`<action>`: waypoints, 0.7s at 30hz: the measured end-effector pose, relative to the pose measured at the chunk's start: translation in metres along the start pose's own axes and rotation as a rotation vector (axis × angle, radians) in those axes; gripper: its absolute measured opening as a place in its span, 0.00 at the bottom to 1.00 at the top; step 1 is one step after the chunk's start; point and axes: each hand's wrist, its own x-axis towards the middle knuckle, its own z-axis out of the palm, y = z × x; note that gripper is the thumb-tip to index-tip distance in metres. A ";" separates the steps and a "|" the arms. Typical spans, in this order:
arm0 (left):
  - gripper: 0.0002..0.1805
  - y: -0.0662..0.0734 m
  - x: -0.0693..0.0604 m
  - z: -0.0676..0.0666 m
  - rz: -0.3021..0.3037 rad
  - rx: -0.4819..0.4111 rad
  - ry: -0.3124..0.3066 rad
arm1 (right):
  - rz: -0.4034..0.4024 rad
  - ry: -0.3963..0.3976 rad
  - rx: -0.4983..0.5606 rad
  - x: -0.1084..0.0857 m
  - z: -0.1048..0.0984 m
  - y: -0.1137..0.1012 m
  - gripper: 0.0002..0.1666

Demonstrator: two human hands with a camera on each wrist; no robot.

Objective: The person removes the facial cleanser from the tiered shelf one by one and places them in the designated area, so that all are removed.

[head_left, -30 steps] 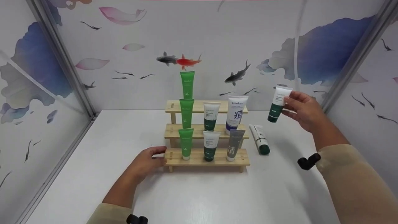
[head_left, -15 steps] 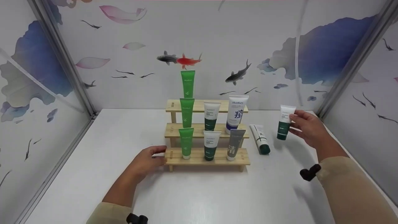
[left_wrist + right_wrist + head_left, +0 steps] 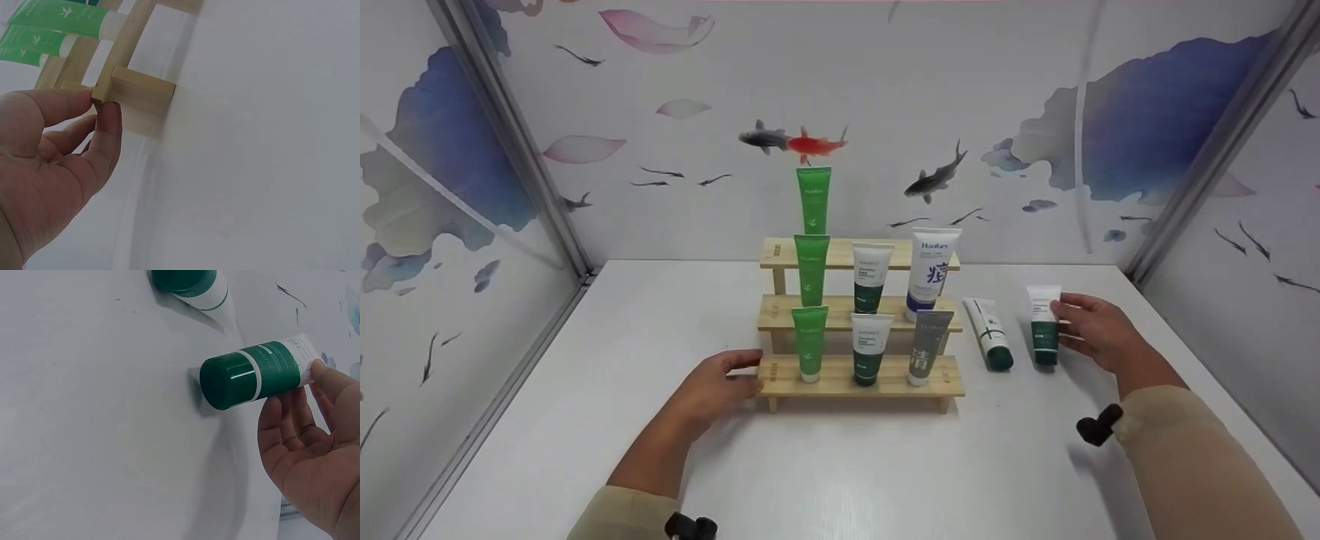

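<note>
My left hand (image 3: 718, 391) pinches the left end of the lowest tier of a wooden rack (image 3: 840, 386); the left wrist view shows thumb and fingers on the board's corner (image 3: 104, 93). My right hand (image 3: 1099, 330) holds a white and dark green tube (image 3: 1044, 330) near its flat white end, right of the rack. In the right wrist view that tube (image 3: 275, 368) has its green cap toward the table; whether it touches the surface, I cannot tell. Another white tube with a green cap (image 3: 988, 334) lies between it and the rack.
The rack bears green tubes (image 3: 810, 341) at left, white and dark green tubes (image 3: 868, 349) in the middle, and a grey tube (image 3: 929, 349) and a white and purple tube (image 3: 932, 270) at right. Printed walls (image 3: 660, 210) enclose the white table (image 3: 840, 472).
My right hand has lowered its tube from above the table's back right to beside the lying tube, now more upright. My left hand stays at the rack's end.
</note>
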 end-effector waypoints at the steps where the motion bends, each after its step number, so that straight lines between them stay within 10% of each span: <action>1: 0.31 0.000 0.000 0.000 0.000 0.005 0.000 | 0.008 0.001 -0.005 0.001 0.001 0.000 0.50; 21: 0.30 -0.005 0.002 -0.001 0.014 -0.033 -0.010 | 0.081 0.048 -0.102 0.023 0.023 -0.004 0.44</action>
